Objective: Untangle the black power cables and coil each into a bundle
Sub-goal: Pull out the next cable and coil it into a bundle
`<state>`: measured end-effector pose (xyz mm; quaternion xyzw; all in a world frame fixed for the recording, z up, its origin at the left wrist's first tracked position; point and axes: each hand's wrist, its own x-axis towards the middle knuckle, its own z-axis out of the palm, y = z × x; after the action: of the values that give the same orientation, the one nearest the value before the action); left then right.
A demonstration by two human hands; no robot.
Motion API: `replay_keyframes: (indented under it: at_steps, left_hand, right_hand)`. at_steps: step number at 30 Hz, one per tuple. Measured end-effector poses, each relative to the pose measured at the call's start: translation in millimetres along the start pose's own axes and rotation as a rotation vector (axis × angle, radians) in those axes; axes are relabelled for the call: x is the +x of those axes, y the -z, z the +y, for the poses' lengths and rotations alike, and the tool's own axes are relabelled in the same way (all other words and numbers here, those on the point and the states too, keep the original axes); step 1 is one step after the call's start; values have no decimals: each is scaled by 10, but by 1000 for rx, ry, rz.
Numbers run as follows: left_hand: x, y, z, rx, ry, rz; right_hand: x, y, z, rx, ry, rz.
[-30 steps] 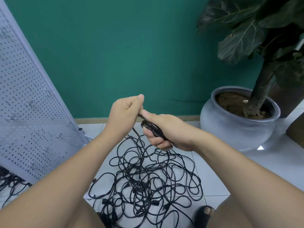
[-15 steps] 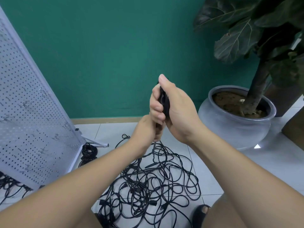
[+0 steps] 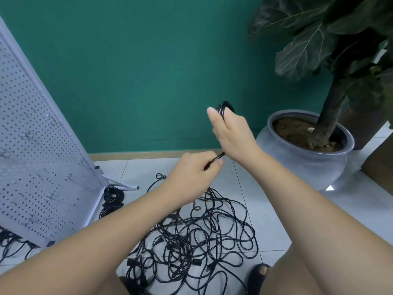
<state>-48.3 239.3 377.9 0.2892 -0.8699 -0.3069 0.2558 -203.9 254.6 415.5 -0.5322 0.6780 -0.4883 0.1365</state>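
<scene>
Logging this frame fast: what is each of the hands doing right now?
Left hand: pinching the loose cable strand.
Right hand: gripping the small cable coil.

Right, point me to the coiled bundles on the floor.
Head view, left side: the coiled bundles lie on the floor tiles by the foot of the white pegboard, left of the tangled cable pile.

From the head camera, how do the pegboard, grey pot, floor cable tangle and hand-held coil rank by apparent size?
Largest to smallest:
pegboard
floor cable tangle
grey pot, close behind the tangle and farther away, so unsure
coil in the right hand, clearly smallest
</scene>
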Motion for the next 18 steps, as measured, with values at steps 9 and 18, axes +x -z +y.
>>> replay_keyframes:
  at_steps: [9, 18]
  left_hand:
    - [62, 526, -125, -382, 15, 147]
    - [123, 709, -296, -534, 3, 182]
  right_hand:
    - [-206, -152, -97, 99, -89, -333]
    - [-420, -262, -322, 455, -261, -540]
